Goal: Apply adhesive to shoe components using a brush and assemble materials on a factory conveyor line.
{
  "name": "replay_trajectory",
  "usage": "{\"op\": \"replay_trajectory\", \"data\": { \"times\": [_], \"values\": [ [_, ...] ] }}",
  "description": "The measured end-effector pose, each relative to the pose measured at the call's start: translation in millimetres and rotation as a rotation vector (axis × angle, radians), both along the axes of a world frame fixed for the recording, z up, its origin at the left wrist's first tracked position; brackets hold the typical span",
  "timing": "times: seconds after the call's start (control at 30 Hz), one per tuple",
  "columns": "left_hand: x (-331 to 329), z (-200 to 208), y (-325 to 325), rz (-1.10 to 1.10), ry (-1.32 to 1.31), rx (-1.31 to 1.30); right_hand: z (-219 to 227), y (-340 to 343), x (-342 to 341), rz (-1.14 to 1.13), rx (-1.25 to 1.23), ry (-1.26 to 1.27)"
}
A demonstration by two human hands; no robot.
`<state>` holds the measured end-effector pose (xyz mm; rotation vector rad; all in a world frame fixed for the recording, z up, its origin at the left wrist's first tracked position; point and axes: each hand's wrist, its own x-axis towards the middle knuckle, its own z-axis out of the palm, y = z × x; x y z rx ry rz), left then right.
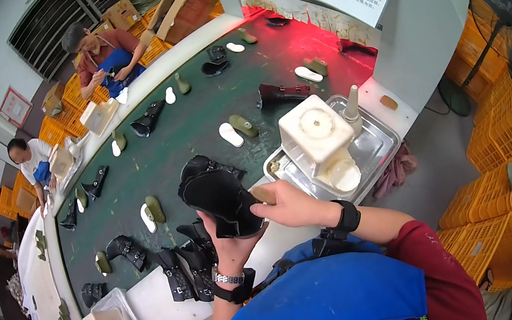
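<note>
A black boot upper (216, 196) is tilted in front of me over the near edge of the belt, its dark inside facing me. My left hand (231, 247) is closed around its lower side, with most of the fingers hidden behind it. At its right edge, my right hand (298, 203) pinches a tan, wood-coloured piece (264, 195) like a short handle; its far end cannot be made out. Several black buckled boot uppers (177, 276) lie just left of my left hand, on the white table edge (153, 313).
A green conveyor belt (123, 211) carries boot uppers, green shoe lasts (155, 209) and white insoles (231, 135). To the right, a metal tray (377, 141) holds a white container (316, 127) and a nozzle bottle (352, 104). Co-workers (109, 56) sit across; orange crates (484, 244) stand right.
</note>
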<state>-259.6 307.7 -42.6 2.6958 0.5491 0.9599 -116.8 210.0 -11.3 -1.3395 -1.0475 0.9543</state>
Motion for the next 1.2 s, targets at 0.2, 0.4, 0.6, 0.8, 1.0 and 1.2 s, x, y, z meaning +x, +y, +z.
{"op": "replay_trajectory", "data": {
  "times": [0.2,0.4,0.6,0.8,1.0,1.2],
  "values": [
    [15,13,8,-0.071,-0.387,-0.519,8,8,11,-0.077,0.025,-0.058],
    [13,13,28,0.114,-0.177,-0.321,5,14,8,-0.351,0.404,-0.681],
    [15,3,24,0.064,-0.151,-0.039,-8,19,-6,-0.065,0.244,-0.828],
    [14,-8,19,0.058,-0.238,-0.125,-9,28,-2,0.004,0.267,-0.783],
    [24,-10,19,0.21,-0.246,0.103,-12,38,-22,-0.192,0.293,-0.56],
    [7,10,33,-0.099,-0.172,-0.776,14,33,-9,-0.017,0.195,-0.645]
  ]
}}
